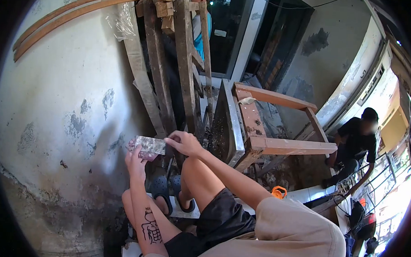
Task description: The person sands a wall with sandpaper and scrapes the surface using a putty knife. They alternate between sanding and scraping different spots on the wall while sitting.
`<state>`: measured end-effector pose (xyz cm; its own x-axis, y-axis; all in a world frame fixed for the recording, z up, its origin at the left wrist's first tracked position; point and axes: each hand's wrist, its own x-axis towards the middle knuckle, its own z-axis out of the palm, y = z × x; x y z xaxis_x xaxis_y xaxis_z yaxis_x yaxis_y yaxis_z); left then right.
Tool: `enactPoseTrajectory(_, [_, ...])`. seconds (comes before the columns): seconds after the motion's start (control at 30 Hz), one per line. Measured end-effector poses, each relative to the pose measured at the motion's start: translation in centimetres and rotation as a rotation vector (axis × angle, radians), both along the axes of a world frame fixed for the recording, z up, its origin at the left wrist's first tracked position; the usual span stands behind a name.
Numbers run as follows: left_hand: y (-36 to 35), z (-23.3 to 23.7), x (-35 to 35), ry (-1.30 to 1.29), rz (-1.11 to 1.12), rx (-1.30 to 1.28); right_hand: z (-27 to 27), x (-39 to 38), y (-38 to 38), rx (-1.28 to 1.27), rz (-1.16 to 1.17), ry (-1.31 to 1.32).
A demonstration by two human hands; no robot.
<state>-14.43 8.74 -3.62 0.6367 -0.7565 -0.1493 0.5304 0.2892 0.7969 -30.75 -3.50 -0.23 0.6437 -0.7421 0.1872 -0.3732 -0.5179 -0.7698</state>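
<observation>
My left hand [135, 163] holds a small flat block [149, 146] from its lower left side. The block has a mottled grey-white top and a pinkish-purple lower edge, and it sits in front of the peeling wall, above my knees. At the block's right end is my right hand [185, 143], its fingers curled, with the fingertips touching or very near the edge. Whether those fingers pinch anything is too small to tell. Below the block show blue-grey clogs [159, 186] on my feet.
Upright wooden frames [186, 64] lean ahead. To their right lies a brown wooden frame [286, 146] beside a metal-edged panel [233, 122]. An orange object [279, 192] is on the floor. A person in dark clothes [355, 145] crouches at the right; another stands behind the wooden frames.
</observation>
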Motion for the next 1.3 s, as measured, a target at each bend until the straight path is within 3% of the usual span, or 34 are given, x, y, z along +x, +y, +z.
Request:
enactPoseTrajectory(0.03, [0.1,0.0,0.0,0.0,0.035,0.007,0.0,-1.3,0.0,-0.004,-0.003,0.001])
enactPoseTrajectory(0.1, [0.0,-1.0,0.7,0.0,0.074,0.05,-0.4,-4.4,0.8,-0.273,0.066,0.213])
enactPoseTrajectory(0.2, [-0.2,-1.6,1.1,0.011,0.129,0.126,-0.1,-8.2,2.6,-0.466,0.199,0.187])
enactPoseTrajectory(0.33, [-0.6,-1.6,1.2,0.008,0.094,0.129,1.0,-9.6,3.6,-0.369,0.185,0.293])
enactPoseTrajectory(0.53, [-1.5,-1.8,0.5,-0.005,0.103,0.155,0.1,-7.6,2.5,-0.57,0.289,0.161])
enactPoseTrajectory(0.7, [-1.4,-0.6,0.5,-0.014,0.156,0.168,0.7,-7.4,4.3,-0.602,0.274,0.467])
enactPoseTrajectory(0.83, [-1.2,-0.8,0.9,-0.011,0.162,0.125,-0.1,-7.3,3.6,-0.708,0.287,0.332])
enactPoseTrajectory(0.9, [-1.2,-0.8,0.9,-0.02,0.159,0.115,-0.7,-6.6,2.9,-0.77,0.343,0.106])
enactPoseTrajectory(1.03, [-1.0,-0.8,0.7,-0.004,0.179,0.145,-0.8,-6.9,4.0,-0.738,0.334,0.139])
enactPoseTrajectory(1.1, [-0.9,-0.7,1.0,0.003,0.204,0.145,-0.2,-7.3,5.3,-0.696,0.279,0.306])
enactPoseTrajectory(1.3, [-1.2,-1.1,1.0,-0.009,0.179,0.146,-0.8,-6.2,3.6,-0.769,0.34,0.134])
